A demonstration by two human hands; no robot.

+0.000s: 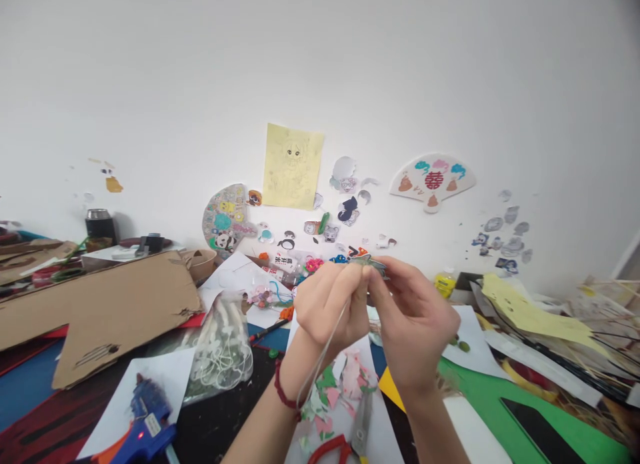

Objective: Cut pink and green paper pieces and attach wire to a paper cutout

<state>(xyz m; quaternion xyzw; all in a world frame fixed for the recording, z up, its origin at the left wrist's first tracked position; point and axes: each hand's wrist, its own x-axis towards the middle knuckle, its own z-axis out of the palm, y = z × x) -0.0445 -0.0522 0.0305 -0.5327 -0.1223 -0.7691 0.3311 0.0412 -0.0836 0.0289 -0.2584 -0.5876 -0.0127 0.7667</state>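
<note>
In front of the wall my left hand (330, 301) and my right hand (413, 317) meet with their fingers closed. Both pinch a small greenish-blue flat piece (375, 264) between the fingertips; most of it is hidden, so I cannot tell its kind. A thin pale cord (327, 344) runs from my left fingers down along the wrist, past a dark red bracelet (285, 387). Below the hands, pink and green paper scraps (333, 394) lie on white paper, beside red-handled scissors (360, 427).
A blue glue gun (147, 424) with a red light rests on paper at the front left. Brown cardboard (125, 311) and a plastic bag of white cords (225, 347) stand nearby. A black phone (537, 427) lies on a green sheet (480, 391) at the right.
</note>
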